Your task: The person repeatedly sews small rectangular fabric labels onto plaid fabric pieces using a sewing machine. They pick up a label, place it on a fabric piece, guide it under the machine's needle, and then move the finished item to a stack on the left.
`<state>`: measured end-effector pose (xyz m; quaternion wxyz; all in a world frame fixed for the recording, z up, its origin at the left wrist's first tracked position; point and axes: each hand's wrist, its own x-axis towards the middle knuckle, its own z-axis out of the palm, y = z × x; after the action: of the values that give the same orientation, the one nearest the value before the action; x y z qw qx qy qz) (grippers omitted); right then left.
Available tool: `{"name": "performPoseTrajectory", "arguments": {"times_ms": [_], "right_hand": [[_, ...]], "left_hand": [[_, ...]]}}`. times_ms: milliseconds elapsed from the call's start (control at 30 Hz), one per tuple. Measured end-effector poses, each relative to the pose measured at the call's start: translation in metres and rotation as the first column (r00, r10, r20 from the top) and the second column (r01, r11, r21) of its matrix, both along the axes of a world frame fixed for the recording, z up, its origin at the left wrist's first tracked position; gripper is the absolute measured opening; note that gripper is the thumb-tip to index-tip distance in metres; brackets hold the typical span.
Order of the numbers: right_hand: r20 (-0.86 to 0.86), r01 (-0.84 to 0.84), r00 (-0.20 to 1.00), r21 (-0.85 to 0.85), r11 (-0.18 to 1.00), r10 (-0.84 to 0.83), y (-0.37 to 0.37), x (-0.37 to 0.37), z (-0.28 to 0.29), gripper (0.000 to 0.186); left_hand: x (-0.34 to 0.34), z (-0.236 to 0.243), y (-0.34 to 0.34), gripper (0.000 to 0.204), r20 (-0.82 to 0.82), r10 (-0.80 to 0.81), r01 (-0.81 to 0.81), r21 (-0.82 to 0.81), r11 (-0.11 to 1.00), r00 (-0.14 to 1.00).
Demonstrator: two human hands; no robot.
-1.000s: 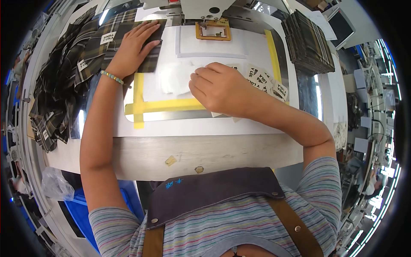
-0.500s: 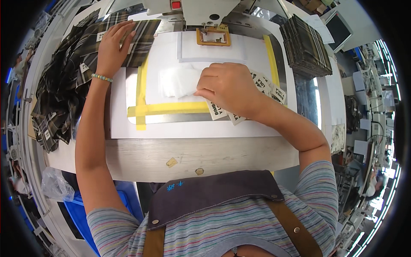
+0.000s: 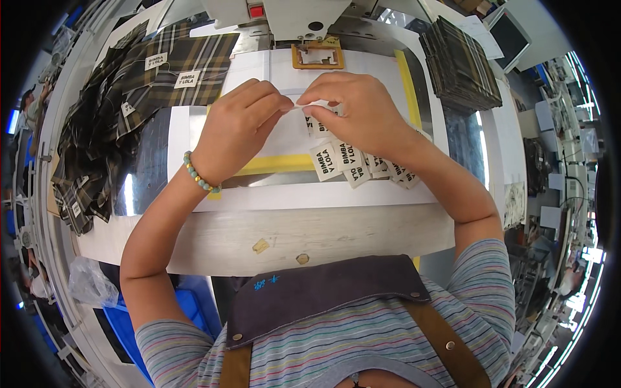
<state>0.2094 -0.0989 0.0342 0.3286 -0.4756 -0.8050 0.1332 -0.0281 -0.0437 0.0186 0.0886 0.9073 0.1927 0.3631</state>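
My left hand (image 3: 238, 128) and right hand (image 3: 363, 111) pinch a thin white bit (image 3: 297, 107) between them, fingertips nearly together. I can't tell its long way. The small pale labels (image 3: 348, 157) lie closer to my right hand, toward my tummy.

Table front (image 3: 362, 229) free, machine (image 3: 294, 21) seemingly blocking beyond

Cloth heap (image 3: 97, 139) lies left of labels (image 3: 352, 158); stack (image 3: 460, 64) lies right.
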Motion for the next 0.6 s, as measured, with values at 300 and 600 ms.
{"name": "performPoseTrajectory", "arguments": {"times_ms": [300, 600], "right_hand": [[0.427, 0.037, 0.859, 0.499, 0.866, -0.283, -0.003, 0.062, 0.008, 0.004], [0.519, 0.052, 0.789, 0.477, 0.877, -0.329, 0.036, 0.087, -0.035, 0.01]], "left_hand": [[0.038, 0.008, 0.018, 0.015, -0.045, -0.054, 0.064, 0.285, 0.956, 0.998], [0.033, -0.015, 0.032, 0.018, -0.173, 0.026, -0.005, 0.122, 0.992, 0.985]]}}
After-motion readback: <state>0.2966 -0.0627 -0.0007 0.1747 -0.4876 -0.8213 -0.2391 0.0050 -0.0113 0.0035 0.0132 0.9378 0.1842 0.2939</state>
